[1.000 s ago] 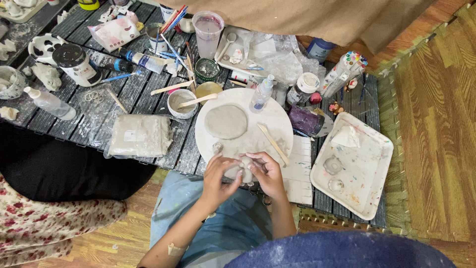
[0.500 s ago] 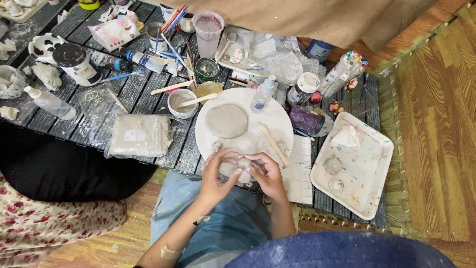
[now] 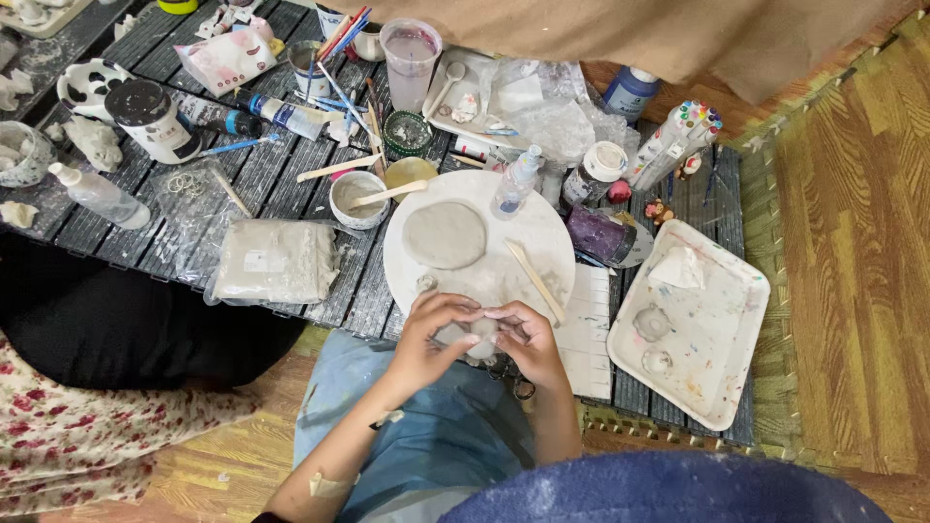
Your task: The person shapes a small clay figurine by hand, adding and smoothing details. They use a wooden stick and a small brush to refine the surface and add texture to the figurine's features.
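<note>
In the head view, both hands are meeting just below the centre of the frame, over the near edge of a round white board [image 3: 552, 232]. The left hand [image 3: 431, 339] is curling its fingers around a small lump of grey clay [image 3: 481, 337], and the right hand [image 3: 528, 341] is pressing against the same lump from the other side, fingers bent and pinching it. The lump is mostly hidden between the two hands, so its shape cannot be told.

Just above the hands, on the board, a flat grey clay disc [image 3: 445, 233] is lying near the centre of the frame, with a wooden modelling stick [image 3: 535, 281] lying slantwise to its right and a small clear spray bottle [image 3: 514, 182] standing at the board's upper edge. Left of the board, a small bowl [image 3: 356, 199] is holding a wooden stick, and further left a wrapped block of clay in a plastic bag [image 3: 271, 261] is resting on the dark slatted table [image 3: 145, 242]. At the right of the frame, a white rectangular tray [image 3: 717, 329] is carrying small clay pieces and a crumpled tissue. In the upper middle, a plastic cup [image 3: 410, 53] of cloudy water is standing among brushes and tubes.
</note>
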